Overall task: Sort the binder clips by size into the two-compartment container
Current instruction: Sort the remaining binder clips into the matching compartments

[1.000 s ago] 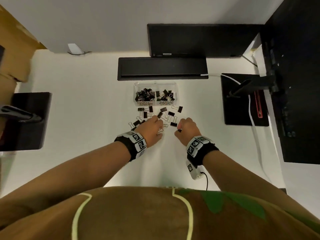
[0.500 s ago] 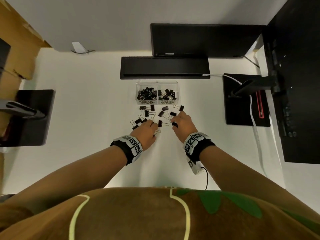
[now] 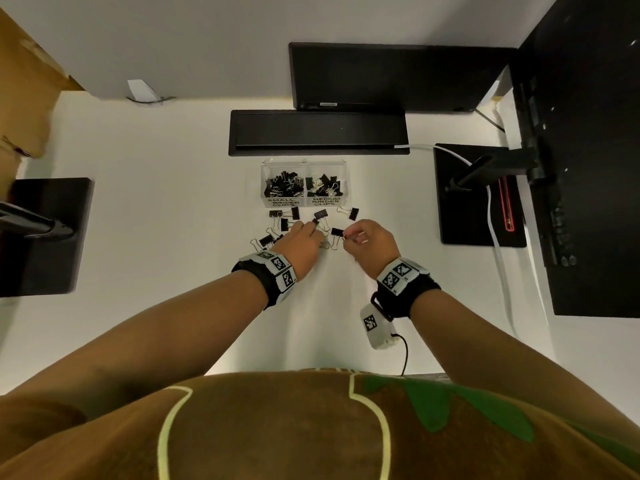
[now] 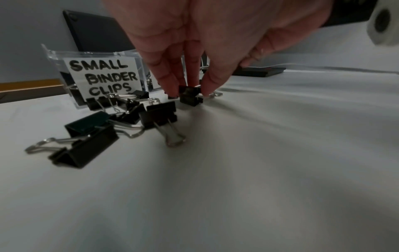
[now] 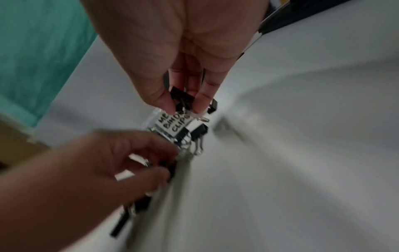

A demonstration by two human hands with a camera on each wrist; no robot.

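Small binder clip (image 4: 190, 95) sat pinched between left hand (image 3: 300, 244) thumb and fingertips (image 4: 172, 88), low at the white table (image 3: 156, 202), touching it or just above, could not tell. In the head view that clip (image 3: 314, 221) showed at the left fingertips, just ahead of the knuckles. Right hand (image 3: 370, 242) held a second clip (image 5: 181, 98) clamped between thumb and fingers (image 5: 205, 100), lifted off the table, wire handles pointing away from the palm; head view showed it (image 3: 336, 232) at the right thumb side, between the two hands.

Loose clips (image 3: 277, 223) lay scattered ahead of and to the outer side of the left hand, some under it; one more clip (image 3: 352, 213) lay just ahead of the right hand. Nearest the left wrist camera, several bigger clips (image 4: 86, 145) lay beside the hand, wire handles flat.

Clear two-compartment container (image 3: 304, 168) stood beyond both hands, near the fingertips but apart. Compartment ahead of the left hand carried label "SMALL BINDER CLIPS" (image 4: 103, 76); the one ahead of the right hand carried label "MEDIUM BINDER CLIPS" (image 3: 326, 201). Both held black clips.

Further out: black bar (image 3: 318, 133) behind the container, black stand (image 3: 485, 220) off the right hand's outer side, black pad (image 3: 45, 237) off the left.
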